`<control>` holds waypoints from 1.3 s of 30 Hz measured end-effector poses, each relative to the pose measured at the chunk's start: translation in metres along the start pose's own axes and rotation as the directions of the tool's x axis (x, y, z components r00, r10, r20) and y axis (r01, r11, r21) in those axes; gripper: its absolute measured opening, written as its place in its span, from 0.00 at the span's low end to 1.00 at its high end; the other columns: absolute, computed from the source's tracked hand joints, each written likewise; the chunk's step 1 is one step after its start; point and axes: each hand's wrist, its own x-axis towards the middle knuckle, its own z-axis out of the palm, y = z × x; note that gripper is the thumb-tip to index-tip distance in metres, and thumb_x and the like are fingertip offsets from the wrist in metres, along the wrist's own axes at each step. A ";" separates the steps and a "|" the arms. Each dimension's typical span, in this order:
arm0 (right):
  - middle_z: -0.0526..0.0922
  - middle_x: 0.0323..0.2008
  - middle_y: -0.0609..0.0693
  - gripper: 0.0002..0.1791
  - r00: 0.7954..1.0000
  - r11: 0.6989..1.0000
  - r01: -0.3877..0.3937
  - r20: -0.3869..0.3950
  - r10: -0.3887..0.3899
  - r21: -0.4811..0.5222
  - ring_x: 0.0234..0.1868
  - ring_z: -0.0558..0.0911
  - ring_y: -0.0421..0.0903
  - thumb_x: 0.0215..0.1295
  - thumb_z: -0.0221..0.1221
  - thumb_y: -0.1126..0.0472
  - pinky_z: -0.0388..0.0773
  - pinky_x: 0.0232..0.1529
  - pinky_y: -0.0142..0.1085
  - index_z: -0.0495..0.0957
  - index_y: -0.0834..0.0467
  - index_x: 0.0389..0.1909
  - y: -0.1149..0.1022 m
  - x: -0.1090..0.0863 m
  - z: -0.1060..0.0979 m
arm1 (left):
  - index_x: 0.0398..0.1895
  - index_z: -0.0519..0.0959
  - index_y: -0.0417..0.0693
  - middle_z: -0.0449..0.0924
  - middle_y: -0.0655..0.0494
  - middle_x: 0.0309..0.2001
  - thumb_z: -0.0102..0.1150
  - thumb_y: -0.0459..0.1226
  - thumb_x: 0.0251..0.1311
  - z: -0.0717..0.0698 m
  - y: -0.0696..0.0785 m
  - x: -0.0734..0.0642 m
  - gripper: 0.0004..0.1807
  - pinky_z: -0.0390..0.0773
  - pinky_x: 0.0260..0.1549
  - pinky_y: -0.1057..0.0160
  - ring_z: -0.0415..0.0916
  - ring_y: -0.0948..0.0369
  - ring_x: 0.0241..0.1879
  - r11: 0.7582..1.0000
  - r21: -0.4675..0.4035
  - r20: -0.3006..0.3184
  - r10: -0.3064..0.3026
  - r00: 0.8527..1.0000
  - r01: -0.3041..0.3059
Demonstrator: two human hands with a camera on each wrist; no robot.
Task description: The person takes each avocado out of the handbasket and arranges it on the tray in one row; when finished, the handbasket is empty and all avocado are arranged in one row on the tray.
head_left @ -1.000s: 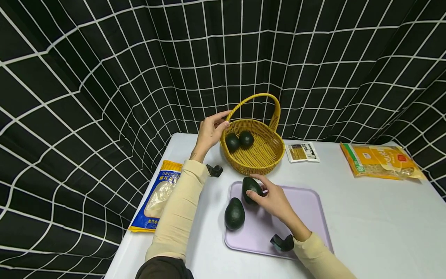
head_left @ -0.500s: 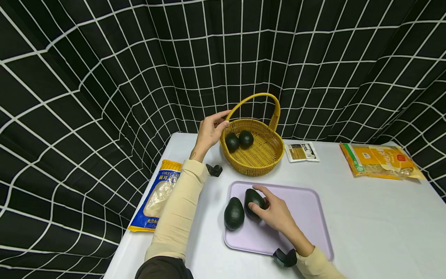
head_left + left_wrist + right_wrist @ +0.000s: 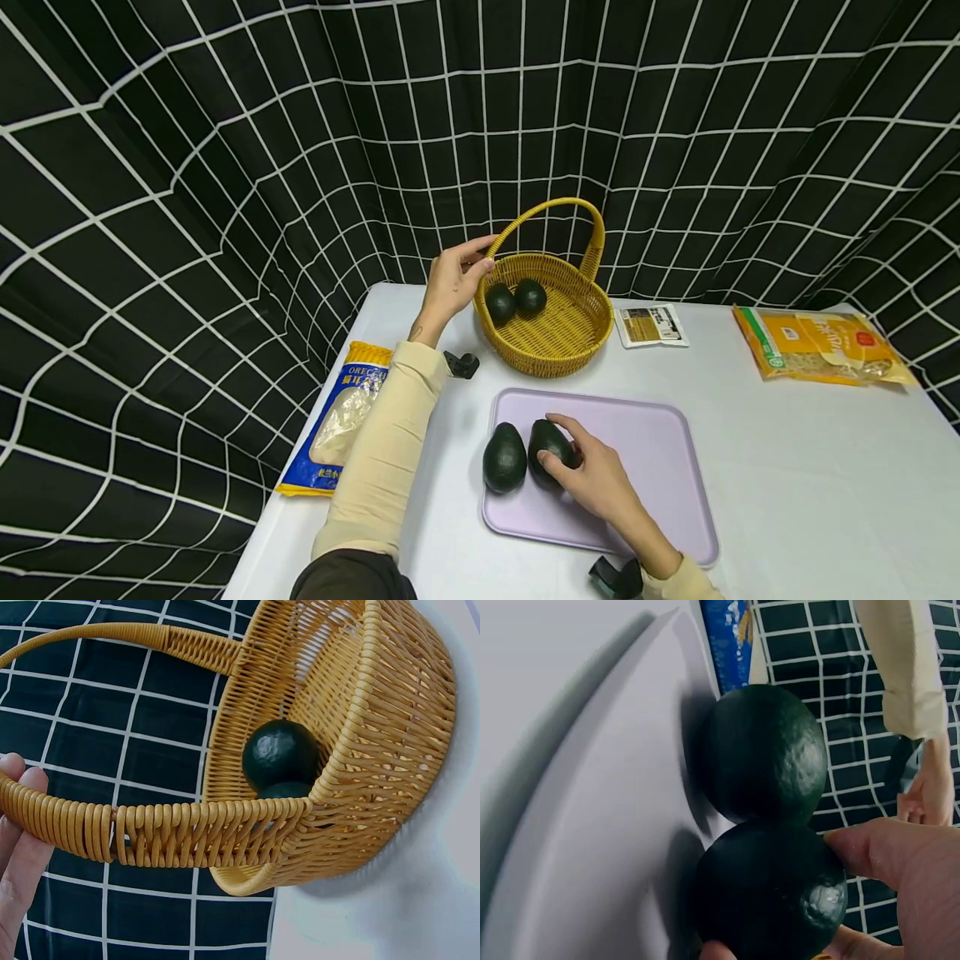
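Note:
My left hand (image 3: 452, 282) holds the left side of the handle of a yellow wicker basket (image 3: 551, 362); the left wrist view shows its fingers (image 3: 22, 859) around the wrapped handle (image 3: 67, 829). Two dark green avocados (image 3: 530, 298) lie at the left inside the basket. On a pale purple tray (image 3: 645, 467), my right hand (image 3: 600, 477) grips an avocado (image 3: 547, 454) between thumb and fingers. Just left of it lies another avocado (image 3: 505, 458); the two look to be touching in the right wrist view, where the gripped avocado (image 3: 769, 892) sits against the tray.
A blue and yellow pasta bag (image 3: 348, 417) lies left, partly behind the left sleeve. Right of the basket is a small flat packet (image 3: 651, 327). An orange food bag (image 3: 821, 346) lies at the far right. A black grid curtain (image 3: 525, 108) hangs behind the white table (image 3: 810, 492).
My right hand has moved the gripped avocado back from the tray's far edge toward me, down beside the other avocado. The left hand and basket have stayed put.

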 end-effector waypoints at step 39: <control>0.74 0.24 0.43 0.31 0.993 0.997 -0.018 0.118 0.027 -0.082 0.23 0.70 0.37 0.65 0.66 0.43 0.69 0.29 0.32 0.75 0.51 0.65 -0.001 -0.009 -0.017 | 0.65 0.80 0.57 0.87 0.48 0.43 0.59 0.36 0.71 0.000 0.000 0.000 0.20 0.85 0.39 0.63 0.87 0.56 0.40 1.000 0.006 -0.006 -0.010 1.000 0.010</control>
